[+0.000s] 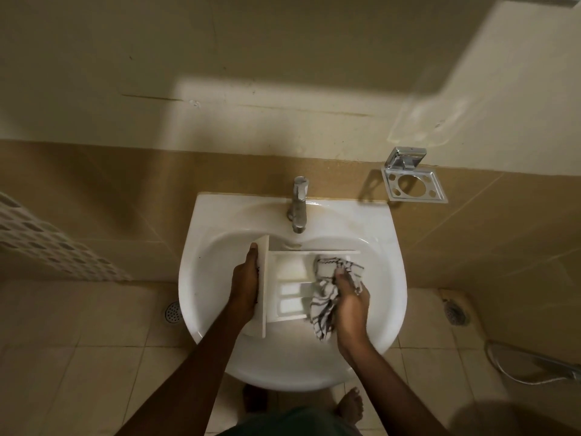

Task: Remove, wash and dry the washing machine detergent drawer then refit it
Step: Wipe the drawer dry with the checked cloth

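The white detergent drawer lies over the basin of the white sink, its compartments facing up and its front panel to the left. My left hand grips that front panel. My right hand is closed on a white cloth with dark checks and presses it onto the right side of the drawer. Part of the cloth hangs down toward the front of the basin. The cloth hides the drawer's right end.
A chrome tap stands at the back of the sink, with no water visibly running. A chrome holder is fixed to the wall at the right. Floor drains sit on the tiled floor, and a hose lies lower right.
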